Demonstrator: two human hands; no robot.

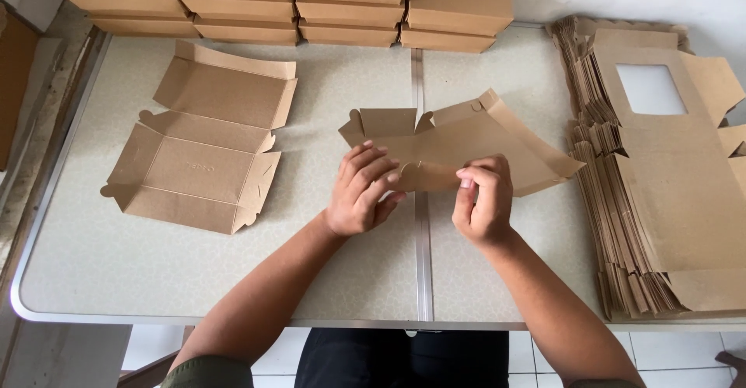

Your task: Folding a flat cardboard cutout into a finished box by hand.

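A brown cardboard box blank (466,139), partly folded, is held just above the middle of the table. My left hand (361,190) pinches its near edge on the left side, fingers curled over the card. My right hand (483,199) grips the same near edge a little to the right, thumb and fingers pressed on a folded flap. The blank's far flaps stick up and out to the right.
A half-formed open box (202,143) lies on the left of the pale table (326,264). A tall stack of flat blanks with a window cut-out (660,170) fills the right side. Finished closed boxes (311,3) are stacked along the far edge.
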